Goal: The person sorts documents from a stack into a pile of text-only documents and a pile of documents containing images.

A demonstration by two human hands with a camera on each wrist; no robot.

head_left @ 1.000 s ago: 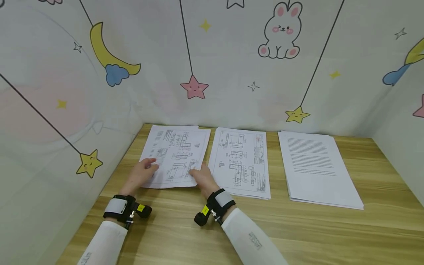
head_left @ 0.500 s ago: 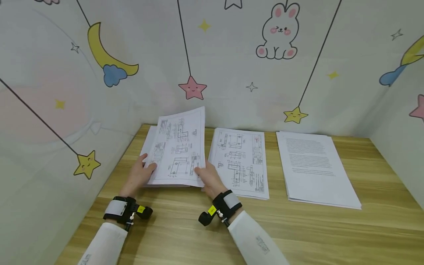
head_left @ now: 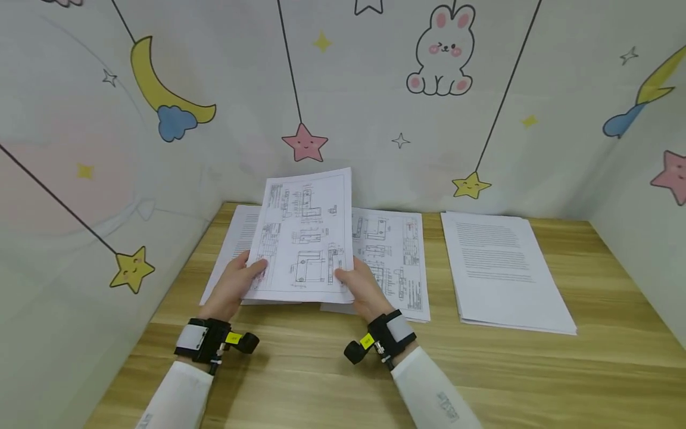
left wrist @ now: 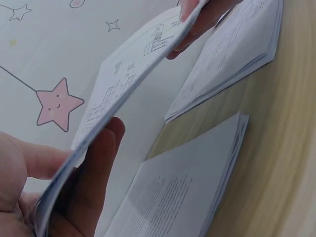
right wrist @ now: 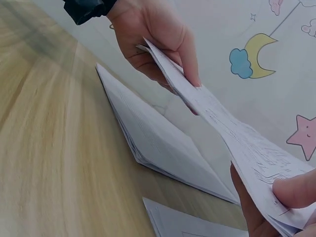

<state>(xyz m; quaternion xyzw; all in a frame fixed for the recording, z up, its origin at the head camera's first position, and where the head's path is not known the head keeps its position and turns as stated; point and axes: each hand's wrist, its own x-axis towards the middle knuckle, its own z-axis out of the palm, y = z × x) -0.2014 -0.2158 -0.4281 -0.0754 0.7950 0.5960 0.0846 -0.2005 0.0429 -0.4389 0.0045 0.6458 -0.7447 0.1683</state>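
Both hands hold up a thin stack of drawing sheets [head_left: 308, 232], printed with technical part drawings, tilted above the table. My left hand [head_left: 230, 287] grips its left edge, thumb on the printed face and fingers behind. At the lower right edge, my right hand [head_left: 368, 291] pinches the sheets the same way. In the left wrist view the fingers [left wrist: 96, 168] show under the sheets. Below and left lies a stack of text pages [head_left: 242, 229], partly covered by the raised sheets. Another stack of drawings [head_left: 409, 268] lies on the right, its left side overlapped.
Farther right on the wooden table [head_left: 514, 381] rests another stack of printed text pages [head_left: 509, 301]. A pale cloth wall [head_left: 370, 95] with cartoon moon, stars and rabbit rises behind the table, and side walls flank it.
The drawing sheets have come up off the left text stack and moved right, now overlapping the middle stack. Both hands moved right with them, the left hand now gripping the edge.
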